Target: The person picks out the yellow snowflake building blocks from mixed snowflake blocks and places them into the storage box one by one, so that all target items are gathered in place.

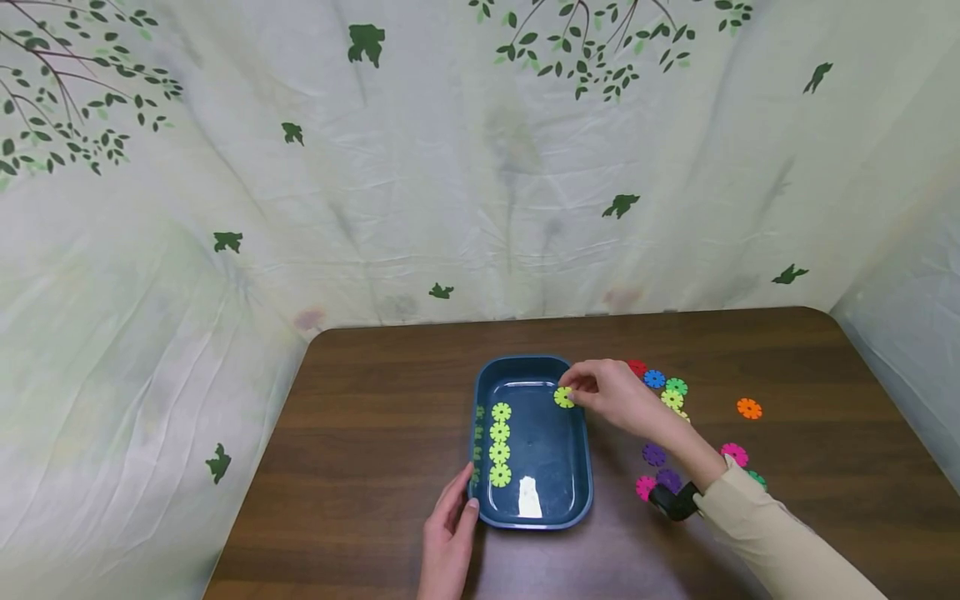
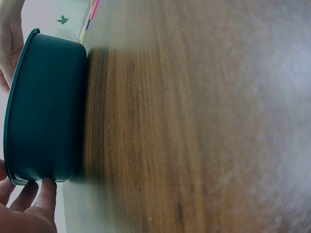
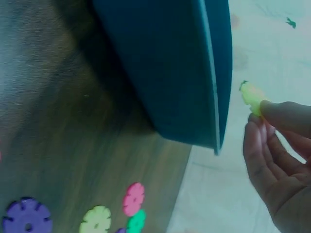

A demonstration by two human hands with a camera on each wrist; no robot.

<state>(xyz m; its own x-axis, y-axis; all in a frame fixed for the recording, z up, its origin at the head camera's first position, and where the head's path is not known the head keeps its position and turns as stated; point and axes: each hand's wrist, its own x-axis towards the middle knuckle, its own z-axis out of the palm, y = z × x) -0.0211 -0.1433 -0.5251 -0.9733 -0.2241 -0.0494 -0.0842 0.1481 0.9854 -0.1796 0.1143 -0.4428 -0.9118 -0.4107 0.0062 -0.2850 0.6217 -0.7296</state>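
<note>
A dark blue rectangular tray (image 1: 532,500) stands on the wooden table. In its left part, several yellow-green flower-shaped discs (image 1: 500,432) lie in a straight column. My right hand (image 1: 615,398) is over the tray's far right rim, pinching another yellow-green flower disc (image 1: 564,397) between thumb and fingertips; the right wrist view shows this held disc (image 3: 252,98) too. At the tray's near left side my left hand (image 1: 448,533) rests its fingertips against the outer wall. The left wrist view shows those fairly straight fingers (image 2: 46,196) touching the tray's side (image 2: 46,107).
Loose flower discs lie right of the tray, partly hidden under my right forearm: blue (image 1: 655,379), green (image 1: 677,386), purple (image 1: 654,454) and pink (image 1: 735,454) among them. An orange disc (image 1: 749,408) lies farther right. Behind the table hangs a leaf-patterned cloth (image 1: 420,208).
</note>
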